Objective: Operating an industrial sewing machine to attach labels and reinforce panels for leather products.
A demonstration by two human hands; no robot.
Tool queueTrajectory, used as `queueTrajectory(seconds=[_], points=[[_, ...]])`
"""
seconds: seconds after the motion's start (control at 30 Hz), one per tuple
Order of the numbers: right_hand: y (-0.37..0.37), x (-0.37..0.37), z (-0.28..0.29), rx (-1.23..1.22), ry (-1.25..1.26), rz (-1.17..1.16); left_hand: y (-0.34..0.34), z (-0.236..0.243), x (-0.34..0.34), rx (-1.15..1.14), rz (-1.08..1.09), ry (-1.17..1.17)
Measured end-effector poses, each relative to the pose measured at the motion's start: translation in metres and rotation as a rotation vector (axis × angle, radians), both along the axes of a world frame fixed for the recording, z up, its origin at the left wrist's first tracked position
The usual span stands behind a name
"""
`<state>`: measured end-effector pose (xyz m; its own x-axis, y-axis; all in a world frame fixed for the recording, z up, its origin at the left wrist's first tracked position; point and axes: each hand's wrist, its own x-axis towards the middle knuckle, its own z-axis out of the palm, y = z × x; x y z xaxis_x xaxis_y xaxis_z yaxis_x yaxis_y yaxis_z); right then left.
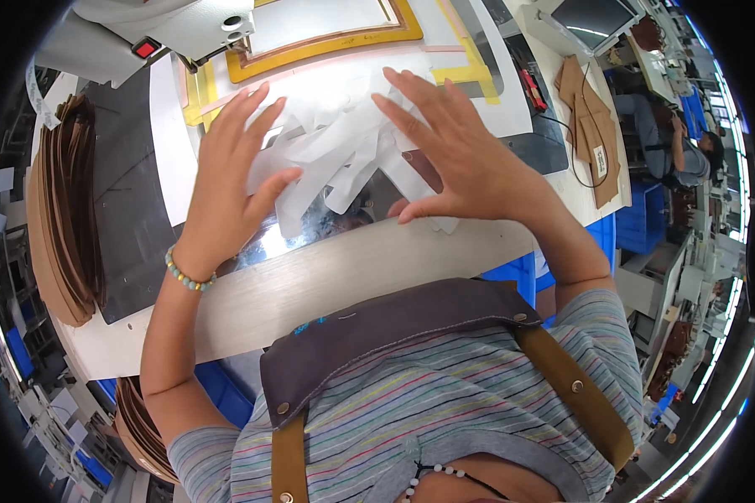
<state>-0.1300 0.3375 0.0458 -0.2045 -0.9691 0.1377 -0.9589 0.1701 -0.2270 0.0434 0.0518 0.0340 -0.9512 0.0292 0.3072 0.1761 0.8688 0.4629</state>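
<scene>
Both hands (226,178) (471,168) flank the loose white strips (344,151), fingers (407,119) spread, thumbs (273,189) angled inward.

Left hand (223,180): left of the strips (335,159), fingers spread and loosely bent, thumb out toward them
Right hand (471,159): right of the strips, fingers fanned, thumb held well apart
Arms (172,335): both extended from the strips' near side, elbows bent

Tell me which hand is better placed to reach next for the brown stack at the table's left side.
The left hand, I judge: it is open on the side nearer the brown stack, while the right hand is beyond the white strips. The left likely has the shorter reach.
</scene>
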Motion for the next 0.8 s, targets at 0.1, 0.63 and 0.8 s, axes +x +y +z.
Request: queueTrajectory(seconds=[0.1, 0.63, 0.8], points=[[0.002, -0.009, -0.008, 0.067, 0.057, 0.002, 0.012, -0.007, -0.01, -0.048, -0.002, -0.009], [-0.025, -0.034, 0.003, 0.091, -0.008, 0.175, 0.004, -0.009, 0.01, -0.021, -0.126, -0.11], [-0.044, -0.051, 0.039, -0.226, -0.091, 0.114, -0.017, 0.0, 0.013, 0.05, 0.037, 0.02]])
